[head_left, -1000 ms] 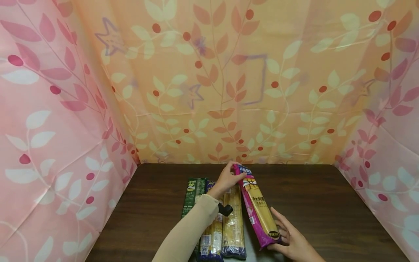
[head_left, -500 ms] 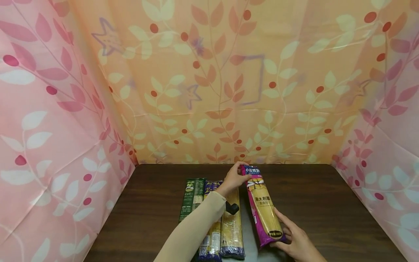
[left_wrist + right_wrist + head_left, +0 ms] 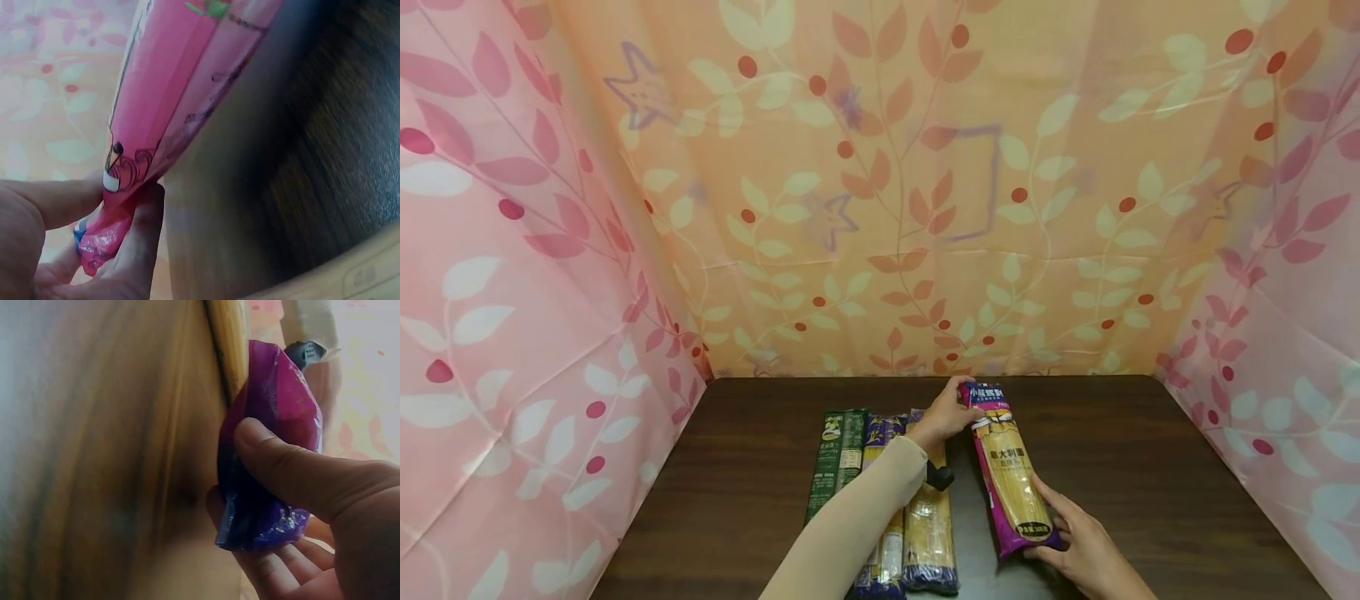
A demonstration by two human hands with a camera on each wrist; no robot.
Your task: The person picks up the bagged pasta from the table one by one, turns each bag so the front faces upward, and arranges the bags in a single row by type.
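Both hands hold a magenta pack of spaghetti [image 3: 1009,467] with a blue top label and a see-through front. My left hand [image 3: 946,417] pinches its gathered far end between thumb and fingers, plain in the left wrist view, where the pink pack back [image 3: 165,94] shows. At the near end my right hand [image 3: 1078,537] grips the purple end [image 3: 269,506], thumb on one side and fingers on the other. The pack slants over the table, right of a clear spaghetti pack [image 3: 930,533]. The left forearm crosses above that pack and hides part of it.
Left of the clear pack lie a blue-and-gold spaghetti pack [image 3: 891,554] and a green pack [image 3: 838,458], side by side on the dark wooden table [image 3: 737,467]. A grey surface [image 3: 973,550] shows beside them. Patterned curtains [image 3: 850,208] enclose the table's back and sides.
The held spaghetti pack has moved right, away from the row, and its front has turned more toward the head camera. Both hands have kept their hold, and the left forearm has followed rightward.
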